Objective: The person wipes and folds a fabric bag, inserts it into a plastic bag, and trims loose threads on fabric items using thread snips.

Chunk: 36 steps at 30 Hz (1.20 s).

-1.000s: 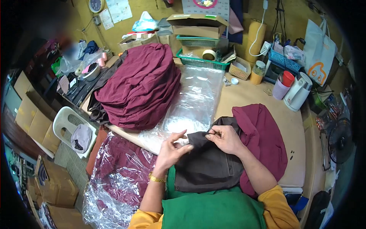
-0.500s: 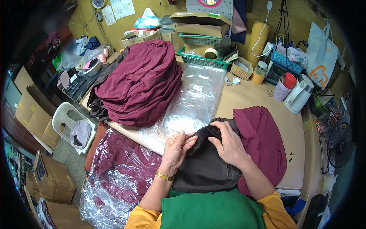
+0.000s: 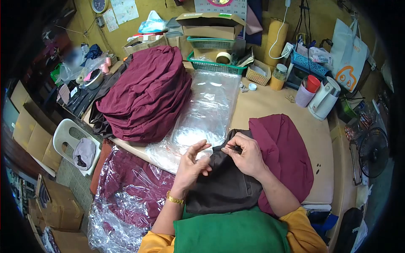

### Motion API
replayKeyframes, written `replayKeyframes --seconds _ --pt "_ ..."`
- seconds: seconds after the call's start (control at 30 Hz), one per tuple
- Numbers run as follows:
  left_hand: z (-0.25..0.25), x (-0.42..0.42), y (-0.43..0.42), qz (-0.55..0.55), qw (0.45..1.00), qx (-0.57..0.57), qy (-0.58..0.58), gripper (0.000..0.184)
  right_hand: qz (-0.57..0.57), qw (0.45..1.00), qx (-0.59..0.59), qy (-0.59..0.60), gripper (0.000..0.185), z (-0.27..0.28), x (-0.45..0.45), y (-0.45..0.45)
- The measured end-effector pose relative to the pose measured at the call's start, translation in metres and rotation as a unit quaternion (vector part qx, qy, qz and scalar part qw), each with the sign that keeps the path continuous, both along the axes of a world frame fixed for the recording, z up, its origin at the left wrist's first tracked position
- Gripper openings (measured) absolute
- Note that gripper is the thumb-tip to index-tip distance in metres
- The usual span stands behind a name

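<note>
Dark brown cloth (image 3: pixel 225 185), joined to or lying against maroon fabric (image 3: pixel 284 152), rests at the table's near edge before me. My right hand (image 3: pixel 246 155) pinches the upper edge of the dark cloth between thumb and fingers. Just left of it, my left hand (image 3: pixel 194 166) is raised with its fingers apart, close to the cloth's edge and holding nothing I can see. A gold watch (image 3: pixel 175 199) circles the left wrist. Whether the dark piece is a lining or a separate garment part I cannot tell.
A tall pile of maroon garments (image 3: pixel 145 92) stands at the back left, beside clear plastic bags (image 3: pixel 211 105). Plastic-wrapped maroon fabric (image 3: pixel 130 194) hangs at the front left. Green baskets (image 3: pixel 215 65), a jar (image 3: pixel 278 76) and a white kettle (image 3: pixel 325 99) line the back.
My left hand has let go of the cloth edge and its fingers have spread. The right hand has closed into a pinch on the edge. The whole view has shifted slightly.
</note>
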<state>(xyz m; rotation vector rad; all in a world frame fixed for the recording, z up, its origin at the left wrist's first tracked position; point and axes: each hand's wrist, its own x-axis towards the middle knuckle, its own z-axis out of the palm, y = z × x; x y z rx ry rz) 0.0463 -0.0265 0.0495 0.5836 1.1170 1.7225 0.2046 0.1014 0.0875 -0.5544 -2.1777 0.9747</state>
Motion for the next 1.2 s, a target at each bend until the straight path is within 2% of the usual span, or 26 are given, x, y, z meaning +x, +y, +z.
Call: replayKeyframes --seconds 0.07,0.27,0.33,0.47,0.53,0.57,0.63,0.67,0.73,0.87,1.2 --pt "0.006 0.006 0.001 -0.035 0.993 -0.005 0.113 0.036 0.004 1.000 0.008 0.008 0.017 0.000 -0.002 -0.004" --pt "-0.012 0.007 0.014 -0.002 1.000 0.003 0.003 0.019 0.019 0.999 0.037 0.021 0.015 -0.008 -0.002 -0.006" --pt "-0.014 0.010 0.013 -0.020 0.989 0.075 -0.127 0.015 0.005 0.999 0.024 0.027 0.014 -0.010 -0.002 -0.005" --pt "-0.012 0.009 0.011 -0.024 0.986 0.065 -0.151 0.010 0.009 1.000 0.010 -0.014 0.016 -0.011 0.001 -0.002" --pt "-0.010 0.006 0.010 -0.029 0.982 0.085 -0.166 0.012 -0.093 0.994 0.061 0.018 0.021 -0.004 -0.001 -0.009" --pt "-0.007 0.006 0.011 -0.028 0.982 0.085 -0.165 0.012 -0.093 0.994 0.062 0.019 0.021 0.002 0.000 -0.011" --pt "-0.001 0.009 0.012 -0.034 0.989 0.085 -0.118 0.018 -0.088 0.981 0.169 -0.023 0.027 0.016 0.005 -0.016" --pt "-0.003 0.011 0.013 -0.034 0.989 0.085 -0.119 0.018 -0.089 0.981 0.169 -0.023 0.027 0.022 0.008 -0.019" --pt "-0.006 0.017 0.016 -0.004 0.995 0.080 -0.055 0.015 -0.036 0.964 0.256 -0.062 0.029 0.031 0.010 -0.024" --pt "-0.007 0.022 0.022 0.015 0.996 0.087 0.027 0.016 -0.062 0.937 0.330 -0.100 0.021 0.035 0.007 -0.031" --pt "-0.002 0.029 0.020 0.024 0.987 0.105 0.122 0.015 -0.068 0.944 0.306 -0.106 0.022 0.039 0.005 -0.030"
